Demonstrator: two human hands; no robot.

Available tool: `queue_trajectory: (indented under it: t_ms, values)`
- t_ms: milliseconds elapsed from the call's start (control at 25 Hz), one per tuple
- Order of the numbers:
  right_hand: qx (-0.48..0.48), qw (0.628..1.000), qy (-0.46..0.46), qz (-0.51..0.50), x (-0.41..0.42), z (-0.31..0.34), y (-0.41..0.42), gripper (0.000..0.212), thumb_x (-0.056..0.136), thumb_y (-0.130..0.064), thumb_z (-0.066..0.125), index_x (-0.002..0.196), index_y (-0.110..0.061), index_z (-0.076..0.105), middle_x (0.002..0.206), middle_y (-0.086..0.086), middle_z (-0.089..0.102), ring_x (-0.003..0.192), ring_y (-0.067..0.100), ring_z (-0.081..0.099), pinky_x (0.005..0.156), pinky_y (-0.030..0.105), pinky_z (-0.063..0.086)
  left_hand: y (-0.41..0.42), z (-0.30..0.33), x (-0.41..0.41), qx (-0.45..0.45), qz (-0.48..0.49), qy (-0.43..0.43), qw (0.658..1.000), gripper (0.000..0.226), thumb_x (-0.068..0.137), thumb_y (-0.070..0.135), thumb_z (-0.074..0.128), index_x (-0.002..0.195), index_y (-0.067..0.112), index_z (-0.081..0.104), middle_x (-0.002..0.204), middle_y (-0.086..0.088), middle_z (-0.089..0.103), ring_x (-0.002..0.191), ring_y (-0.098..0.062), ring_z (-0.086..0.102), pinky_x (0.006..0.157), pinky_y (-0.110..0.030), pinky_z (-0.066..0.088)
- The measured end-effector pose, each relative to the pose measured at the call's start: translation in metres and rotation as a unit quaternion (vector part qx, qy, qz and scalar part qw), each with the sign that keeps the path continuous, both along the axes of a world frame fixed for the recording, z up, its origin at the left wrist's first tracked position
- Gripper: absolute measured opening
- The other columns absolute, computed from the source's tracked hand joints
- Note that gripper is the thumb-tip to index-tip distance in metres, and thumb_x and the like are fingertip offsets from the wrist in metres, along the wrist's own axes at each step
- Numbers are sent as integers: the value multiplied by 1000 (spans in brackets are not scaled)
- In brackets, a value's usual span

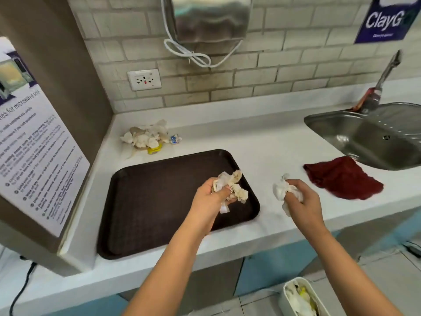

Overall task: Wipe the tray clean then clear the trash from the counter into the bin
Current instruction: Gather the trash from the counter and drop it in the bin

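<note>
Both hands grasp trash: the left hand [210, 197] clutches a wad of stained, crumpled paper [230, 187] over the near right corner of the tray [159, 201], and the right hand [304, 201] is closed round a white tissue [281, 190] just beyond that corner, above the worktop [262, 151]. The dark brown tray lies flat under and to the left of the left hand, its surface bare. Beyond the left hand, past the tray's far edge, sits a pile of trash [148, 137] — crumpled papers and small wrappers. A red cloth [344, 177] lies just right of the right hand, touching the sink [369, 137] rim. Below the right forearm, on the floor, stands a white bin [284, 299] — already holding paper.
</note>
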State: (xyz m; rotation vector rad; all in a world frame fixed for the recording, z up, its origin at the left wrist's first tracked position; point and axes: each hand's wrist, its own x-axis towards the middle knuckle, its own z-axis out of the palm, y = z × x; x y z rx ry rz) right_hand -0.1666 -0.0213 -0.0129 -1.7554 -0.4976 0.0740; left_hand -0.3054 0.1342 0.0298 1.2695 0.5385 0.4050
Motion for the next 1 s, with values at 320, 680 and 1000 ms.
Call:
queue_trajectory:
  t_ms: [320, 680, 1000]
  values:
    - [2, 998, -26, -53, 26, -67, -132, 34, 64, -33, 47, 88, -14, 60, 80, -9, 57, 74, -12, 55, 65, 2, 39, -132, -61, 42, 9, -60, 73, 995, 8, 76, 15, 61, 83, 16, 59, 89, -8, 66, 89, -27, 63, 91, -47, 48]
    - [-115, 980, 148, -72, 62, -246, -279, 31, 61, -37, 45, 83, -22, 61, 83, -14, 61, 80, -4, 57, 68, 7, 43, -279, -209, 111, -73, -80, 299, 948, 14, 90, 9, 55, 97, 21, 59, 95, 1, 68, 81, -11, 64, 53, -14, 45]
    - [-266, 924, 270, -48, 75, -459, -291, 45, 71, -28, 49, 110, -14, 66, 117, 10, 60, 106, 30, 55, 98, 40, 46, -301, -412, 189, -49, -84, 407, 908, 18, 81, 5, 60, 81, 23, 61, 89, -2, 68, 77, -15, 64, 54, -22, 48]
